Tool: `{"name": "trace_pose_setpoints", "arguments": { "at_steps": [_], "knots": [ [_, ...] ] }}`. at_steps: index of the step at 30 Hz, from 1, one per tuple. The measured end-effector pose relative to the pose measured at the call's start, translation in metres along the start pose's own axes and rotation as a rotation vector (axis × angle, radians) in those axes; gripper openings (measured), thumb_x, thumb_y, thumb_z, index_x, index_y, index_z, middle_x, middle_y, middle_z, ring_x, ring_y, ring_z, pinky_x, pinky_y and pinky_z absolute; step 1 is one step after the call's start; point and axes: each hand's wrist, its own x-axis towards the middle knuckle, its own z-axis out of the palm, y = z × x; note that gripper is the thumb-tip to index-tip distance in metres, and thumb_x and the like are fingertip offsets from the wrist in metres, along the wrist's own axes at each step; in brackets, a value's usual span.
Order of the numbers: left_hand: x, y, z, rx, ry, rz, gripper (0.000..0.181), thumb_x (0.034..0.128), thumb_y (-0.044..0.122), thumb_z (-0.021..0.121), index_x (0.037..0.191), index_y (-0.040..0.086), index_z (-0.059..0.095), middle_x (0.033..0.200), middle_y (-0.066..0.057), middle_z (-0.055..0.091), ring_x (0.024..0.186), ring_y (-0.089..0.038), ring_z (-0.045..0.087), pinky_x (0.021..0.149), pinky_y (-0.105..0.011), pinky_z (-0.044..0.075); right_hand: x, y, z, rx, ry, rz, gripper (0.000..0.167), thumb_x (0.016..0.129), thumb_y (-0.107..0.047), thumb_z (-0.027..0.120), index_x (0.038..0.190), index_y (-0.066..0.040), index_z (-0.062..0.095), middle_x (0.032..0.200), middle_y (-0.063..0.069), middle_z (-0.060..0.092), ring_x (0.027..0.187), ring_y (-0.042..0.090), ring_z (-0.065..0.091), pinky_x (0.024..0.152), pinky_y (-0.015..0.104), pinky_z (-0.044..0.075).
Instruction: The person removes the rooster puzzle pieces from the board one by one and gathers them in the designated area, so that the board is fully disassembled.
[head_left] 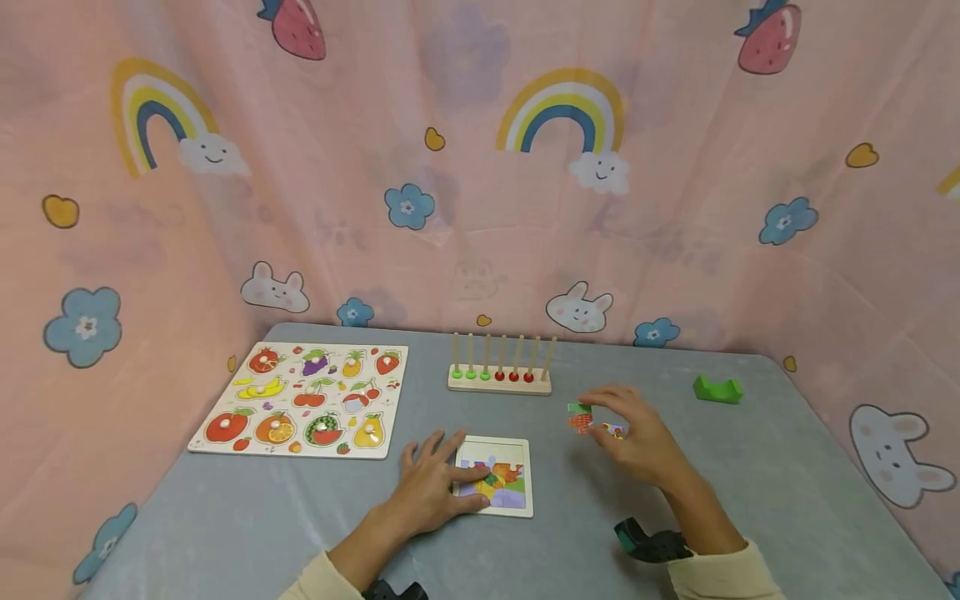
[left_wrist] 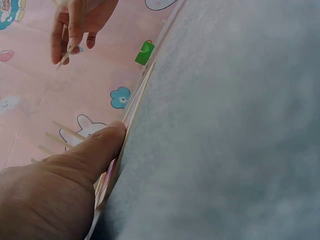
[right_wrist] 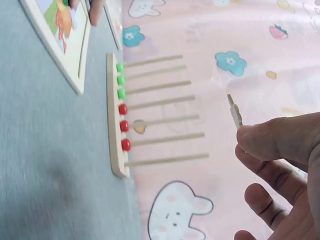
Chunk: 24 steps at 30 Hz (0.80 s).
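My right hand (head_left: 637, 433) is raised over the table and pinches a small jigsaw piece (head_left: 580, 418), printed green and orange-red, between thumb and fingertips. The right wrist view catches the piece (right_wrist: 234, 111) edge-on as a thin wooden sliver. A second colourful bit (head_left: 613, 431) shows between the fingers; whether it lies on the table or is held, I cannot tell. My left hand (head_left: 431, 487) rests spread on the left side of a square jigsaw tray (head_left: 529, 479), its thumb and index finger over the pieces. Several fitted pieces (head_left: 512, 498) fill the tray's lower part; bare backing shows along the top.
A fruit puzzle board (head_left: 285, 444) lies at the left. Behind the tray stands a wooden peg rack (head_left: 501, 385) with upright rods and green and red beads. A green notched block (head_left: 717, 390) sits at the back right. A patterned pink cloth (head_left: 480, 250) hangs behind the table.
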Motion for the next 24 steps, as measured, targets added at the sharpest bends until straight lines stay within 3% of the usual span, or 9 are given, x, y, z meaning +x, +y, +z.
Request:
{"name": "trace_pose_setpoints", "arguments": {
  "at_steps": [5,13,21,24],
  "knots": [
    [0.000,0.000,-0.001,0.003,-0.010,-0.008,0.047,0.0796,0.058,0.069,0.120,0.034,0.070,0.149,-0.012,0.039,0.136,-0.043,0.026,0.097,-0.071,0.011,-0.005,0.009,-0.010,-0.011,0.028,-0.005,0.040,0.077,0.006,0.075,0.115,-0.006,0.068,0.116,0.008,0.063,0.110,0.027,0.048,0.085,0.053,0.040],
    [0.000,0.000,0.000,0.002,-0.008,-0.012,0.047,0.0795,0.058,0.070,0.120,0.035,0.070,0.149,-0.013,0.039,0.136,-0.043,0.026,0.097,-0.070,0.011,-0.012,0.023,-0.024,-0.029,0.068,-0.032,0.041,0.076,0.005,0.078,0.115,-0.004,0.068,0.116,0.008,0.063,0.109,0.025,0.048,0.087,0.032,0.037],
    [0.000,-0.001,0.002,0.012,0.000,-0.002,0.047,0.0793,0.058,0.070,0.120,0.035,0.070,0.148,-0.012,0.040,0.135,-0.043,0.027,0.097,-0.070,0.012,-0.023,0.044,-0.038,-0.058,0.096,0.023,0.040,0.076,0.007,0.076,0.115,-0.001,0.067,0.116,0.011,0.062,0.110,0.022,0.046,0.088,0.022,0.033],
    [0.000,-0.001,0.001,0.016,-0.001,-0.002,0.047,0.0792,0.058,0.070,0.120,0.035,0.070,0.148,-0.013,0.040,0.135,-0.043,0.027,0.097,-0.070,0.012,-0.027,0.053,-0.042,-0.069,0.093,0.049,0.039,0.078,0.006,0.075,0.115,0.001,0.066,0.117,0.013,0.061,0.109,0.019,0.045,0.088,0.024,0.034]
  ]
}}
